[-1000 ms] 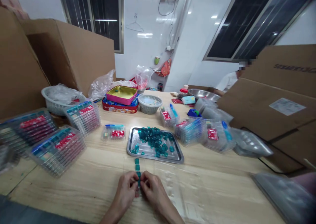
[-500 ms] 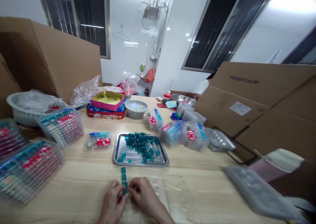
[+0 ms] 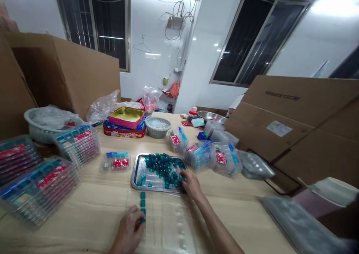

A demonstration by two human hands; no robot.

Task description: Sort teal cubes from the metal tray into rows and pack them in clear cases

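My left hand (image 3: 129, 229) rests low on the clear plastic blister sheet (image 3: 174, 224) and pinches a small teal cube (image 3: 141, 221) between its fingers. Two more teal cubes (image 3: 143, 196) stand in a short line on the sheet just above that hand. My right hand (image 3: 192, 183) reaches over the right edge of the steel tray (image 3: 153, 183), its fingertips at the heap of teal cubes (image 3: 161, 165). Motion blur and the fingers hide whether that hand has a cube.
Stacks of clear packs (image 3: 39, 190) lie on the left of the wooden table (image 3: 84, 224), with more (image 3: 221, 158) to the right. Behind stand a tin (image 3: 125, 117) and a basket (image 3: 157, 127). Cardboard sheets (image 3: 280, 112) rise at right; a person's white sleeve (image 3: 235, 104) shows beyond.
My right hand has left the line of cubes and moved up to the steel tray. My left hand stays at the line. The view has shifted slightly.
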